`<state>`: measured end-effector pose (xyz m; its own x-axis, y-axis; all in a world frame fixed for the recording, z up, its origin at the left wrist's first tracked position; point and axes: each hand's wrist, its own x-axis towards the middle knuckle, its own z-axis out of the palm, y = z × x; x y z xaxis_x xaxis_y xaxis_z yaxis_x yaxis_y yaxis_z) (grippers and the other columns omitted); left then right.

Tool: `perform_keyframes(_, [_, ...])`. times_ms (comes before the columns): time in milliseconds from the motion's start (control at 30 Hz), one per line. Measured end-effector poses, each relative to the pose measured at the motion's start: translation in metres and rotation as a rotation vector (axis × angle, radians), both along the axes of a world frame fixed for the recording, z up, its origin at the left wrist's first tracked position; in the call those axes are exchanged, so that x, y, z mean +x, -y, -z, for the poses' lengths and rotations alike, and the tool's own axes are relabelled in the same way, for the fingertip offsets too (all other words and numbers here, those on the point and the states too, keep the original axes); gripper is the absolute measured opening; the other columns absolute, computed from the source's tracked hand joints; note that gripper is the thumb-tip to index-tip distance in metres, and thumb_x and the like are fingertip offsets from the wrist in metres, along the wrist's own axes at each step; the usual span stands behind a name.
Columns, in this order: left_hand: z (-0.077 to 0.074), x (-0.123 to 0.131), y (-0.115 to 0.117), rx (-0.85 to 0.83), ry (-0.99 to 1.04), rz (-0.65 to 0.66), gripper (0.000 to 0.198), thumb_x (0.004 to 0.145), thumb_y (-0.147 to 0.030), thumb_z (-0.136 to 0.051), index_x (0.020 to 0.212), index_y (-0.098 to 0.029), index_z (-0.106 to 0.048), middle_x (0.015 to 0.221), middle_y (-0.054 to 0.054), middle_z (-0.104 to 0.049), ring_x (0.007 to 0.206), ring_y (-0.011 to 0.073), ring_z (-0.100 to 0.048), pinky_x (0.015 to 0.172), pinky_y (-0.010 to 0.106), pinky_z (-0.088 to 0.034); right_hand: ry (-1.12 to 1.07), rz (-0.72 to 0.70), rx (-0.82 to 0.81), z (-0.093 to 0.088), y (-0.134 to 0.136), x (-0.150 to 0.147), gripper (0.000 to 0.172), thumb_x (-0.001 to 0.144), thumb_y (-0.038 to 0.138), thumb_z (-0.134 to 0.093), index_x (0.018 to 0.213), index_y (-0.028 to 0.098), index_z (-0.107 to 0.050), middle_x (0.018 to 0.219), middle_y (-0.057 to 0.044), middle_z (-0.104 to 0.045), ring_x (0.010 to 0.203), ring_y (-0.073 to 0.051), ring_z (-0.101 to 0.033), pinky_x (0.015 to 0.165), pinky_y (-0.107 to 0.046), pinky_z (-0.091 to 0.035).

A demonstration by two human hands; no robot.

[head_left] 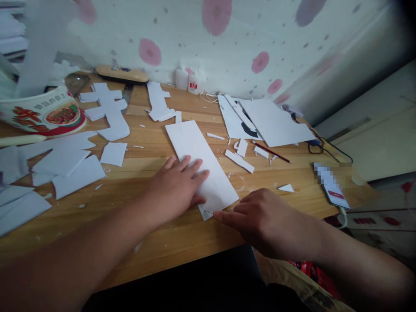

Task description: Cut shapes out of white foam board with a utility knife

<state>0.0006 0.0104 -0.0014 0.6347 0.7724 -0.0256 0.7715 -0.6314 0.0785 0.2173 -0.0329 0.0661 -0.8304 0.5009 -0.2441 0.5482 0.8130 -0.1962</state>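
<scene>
A white foam-like board strip (208, 156) lies slantwise on the wooden table. My left hand (177, 182) rests flat on its left side, fingers spread, pressing it down. At the strip's near end, a thin dark curved line crosses the corner. There the tip of my right hand's (260, 212) index finger touches down, the finger stretched out and the others curled under. Whatever those curled fingers hold, if anything, is hidden from view. To the right of the strip are small white offcuts (239, 161) and a dark red pencil (271, 151).
Cut white character-like shapes (108, 108) and board scraps (78, 175) cover the left side, beside a noodle tub (42, 110). Larger white sheets (276, 119) lie at the back right. A plugged-in phone (331, 186) sits by the right edge. Small white bottles (193, 84) stand against the wall.
</scene>
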Motion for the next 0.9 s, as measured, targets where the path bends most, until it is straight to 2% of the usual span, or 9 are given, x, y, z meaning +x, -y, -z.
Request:
perform_keyframes(200, [-0.001, 0.002, -0.001, 0.015, -0.017, 0.006, 0.056, 0.089, -0.048, -0.055, 0.138, -0.022, -0.048, 0.151, 0.014, -0.038, 0.136, 0.0403, -0.034, 0.106, 0.060, -0.027, -0.029, -0.075, 0.017, 0.003, -0.005, 0.012, 0.033, 0.095, 0.014, -0.041, 0.126, 0.017, -0.053, 0.078, -0.002, -0.066, 0.066, -0.016, -0.056, 0.058, -0.033, -0.027])
perform_keyframes(367, [-0.001, 0.002, -0.002, 0.011, -0.012, 0.007, 0.058, 0.088, -0.050, -0.056, 0.138, -0.022, -0.048, 0.151, 0.014, -0.039, 0.136, 0.0406, -0.034, 0.107, 0.059, -0.026, -0.004, -0.115, 0.052, 0.001, -0.010, 0.015, 0.030, 0.098, 0.019, -0.041, 0.125, 0.018, -0.054, 0.078, -0.001, -0.066, 0.066, -0.017, -0.055, 0.058, -0.034, -0.027])
perform_keyframes(600, [0.001, 0.003, -0.003, -0.007, 0.011, 0.002, 0.058, 0.085, -0.050, -0.060, 0.135, -0.022, -0.051, 0.149, 0.014, -0.042, 0.135, 0.0412, -0.036, 0.106, 0.060, -0.026, 0.075, -0.184, 0.020, -0.003, -0.023, 0.016, 0.028, 0.099, 0.022, -0.040, 0.122, 0.021, -0.055, 0.077, -0.001, -0.066, 0.070, -0.017, -0.057, 0.061, -0.033, -0.031])
perform_keyframes(900, [0.006, 0.001, -0.003, 0.038, 0.029, 0.022, 0.056, 0.085, -0.052, -0.058, 0.133, -0.023, -0.053, 0.147, 0.014, -0.044, 0.132, 0.0422, -0.039, 0.103, 0.063, -0.029, 0.075, -0.248, 0.012, -0.003, -0.040, 0.026, 0.026, 0.096, 0.020, -0.045, 0.119, 0.022, -0.057, 0.076, -0.001, -0.065, 0.069, -0.018, -0.057, 0.063, -0.033, -0.034])
